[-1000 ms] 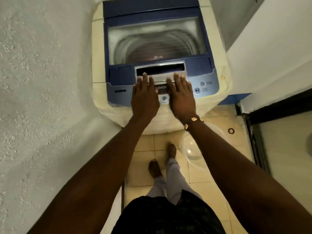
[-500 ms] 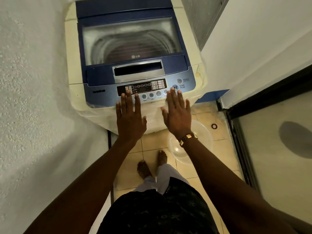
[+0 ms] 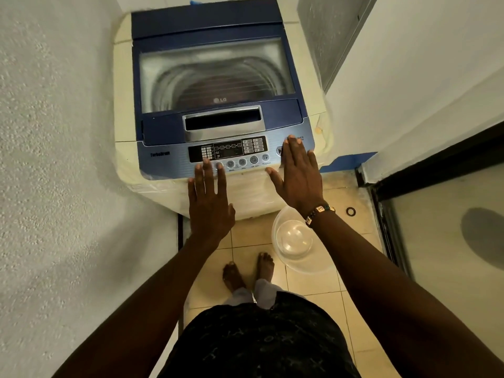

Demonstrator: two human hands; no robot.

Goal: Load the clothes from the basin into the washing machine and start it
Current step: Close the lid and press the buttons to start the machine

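A top-loading washing machine (image 3: 218,28) with a blue top stands ahead, its glass lid (image 3: 215,75) down. Its control panel (image 3: 229,152) runs along the front edge. My left hand (image 3: 208,203) is flat with straight fingers, the fingertips at the row of round buttons on the panel's left. My right hand (image 3: 298,178) is also flat, its fingertips over the buttons at the panel's right end. A clear plastic basin (image 3: 293,241) lies empty on the floor, partly under my right wrist.
A rough white wall (image 3: 62,159) closes in on the left. A white wall and a dark-framed glass door (image 3: 441,241) stand on the right. My bare feet (image 3: 246,271) are on the tiled floor. A small black ring (image 3: 350,211) lies by the door frame.
Both hands came back from the lid handle to the panel's front edge, then my right hand reached out to the buttons at the right end. The camera view shifted.
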